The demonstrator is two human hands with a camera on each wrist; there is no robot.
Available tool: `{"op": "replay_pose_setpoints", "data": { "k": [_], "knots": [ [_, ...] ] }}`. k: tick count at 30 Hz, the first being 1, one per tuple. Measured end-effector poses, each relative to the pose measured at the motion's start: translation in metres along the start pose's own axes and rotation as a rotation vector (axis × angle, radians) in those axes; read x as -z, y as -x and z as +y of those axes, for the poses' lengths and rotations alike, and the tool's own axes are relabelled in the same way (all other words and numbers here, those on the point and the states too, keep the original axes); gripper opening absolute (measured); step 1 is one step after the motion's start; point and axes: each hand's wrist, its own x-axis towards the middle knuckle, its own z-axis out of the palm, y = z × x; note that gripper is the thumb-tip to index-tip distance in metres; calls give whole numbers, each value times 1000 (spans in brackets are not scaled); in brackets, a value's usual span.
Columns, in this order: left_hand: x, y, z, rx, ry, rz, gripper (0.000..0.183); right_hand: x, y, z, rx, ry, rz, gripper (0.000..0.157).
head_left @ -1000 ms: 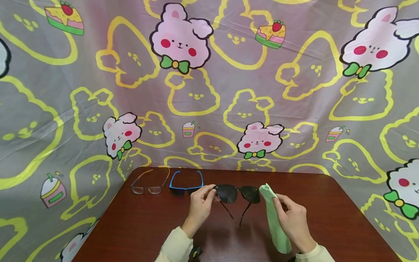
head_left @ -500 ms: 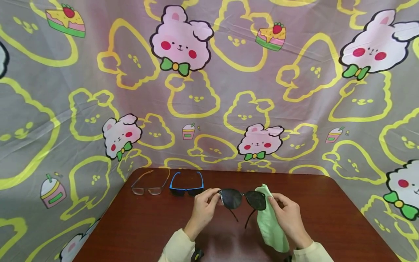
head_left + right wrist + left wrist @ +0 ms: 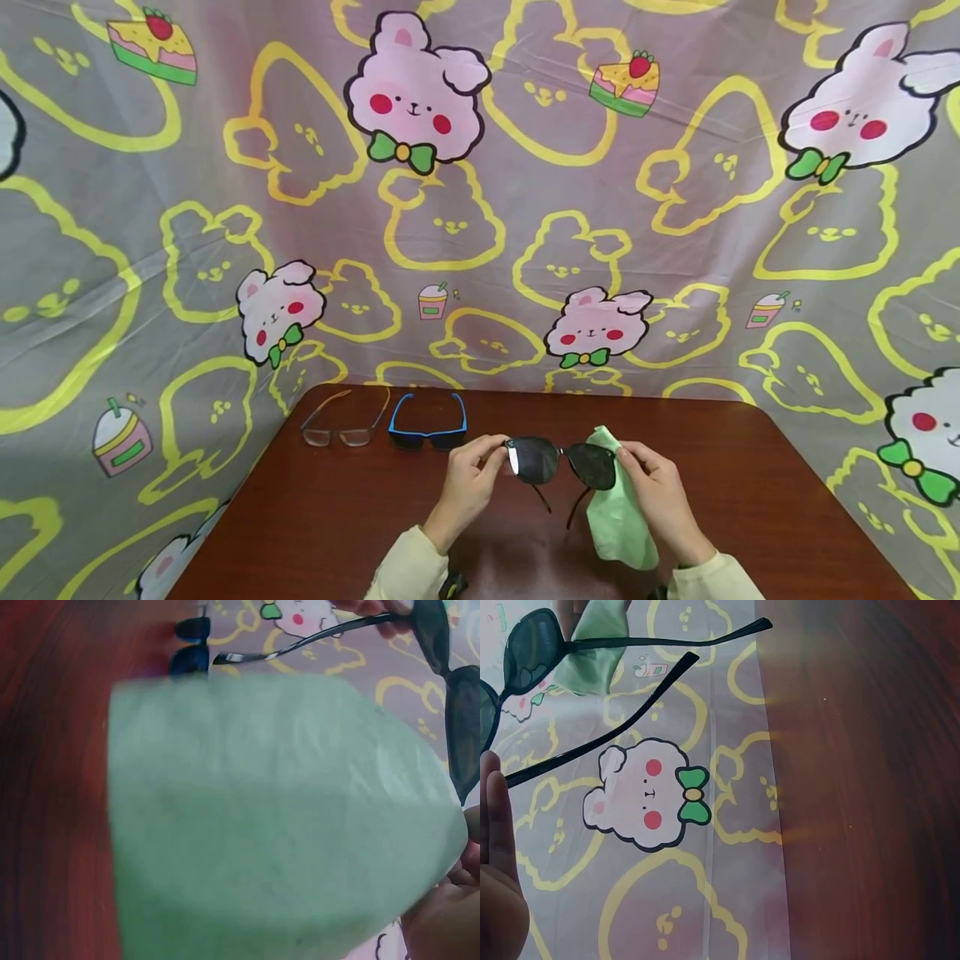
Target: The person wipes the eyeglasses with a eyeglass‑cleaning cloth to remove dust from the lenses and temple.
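Observation:
Black sunglasses [image 3: 536, 461] are held up over the table, lenses facing away and both temples unfolded downward. My left hand [image 3: 468, 485] pinches their left outer corner between thumb and fingers. A light green cloth [image 3: 621, 527] hangs from my right hand [image 3: 662, 492], whose thumb and fingers grip it right at the right lens's outer edge. Part of the cloth lies behind that lens. In the right wrist view the spread cloth [image 3: 277, 817] covers most of the picture. The left wrist view shows both dark temples [image 3: 600, 750] pointing toward the table.
Clear-lens glasses [image 3: 336, 437] and blue-framed sunglasses [image 3: 427, 434] stand side by side at the back left of the brown table [image 3: 337, 517]. A cartoon-patterned curtain [image 3: 517, 192] encloses the back and sides.
The sunglasses have moved slightly right and down with my left hand. My right hand has brought the cloth in to the right lens, where the two now overlap.

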Motion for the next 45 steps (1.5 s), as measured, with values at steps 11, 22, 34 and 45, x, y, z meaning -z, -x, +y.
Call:
{"op": "replay_pose_setpoints", "data": {
  "k": [11, 22, 34, 45],
  "knots": [
    [-2, 2, -4, -22, 42, 0, 16, -1, 0, -2, -22, -172, -11, 33],
    [0, 4, 0, 143, -12, -93, 19, 1, 1, -1, 4, -114, 52, 31],
    [3, 1, -2, 452, 183, -155, 24, 1, 1, 7, 141, -3, 63, 21],
    [4, -1, -3, 539, 248, -146, 18, 0, 1, 11, 245, -65, 50, 23]
  ]
}}
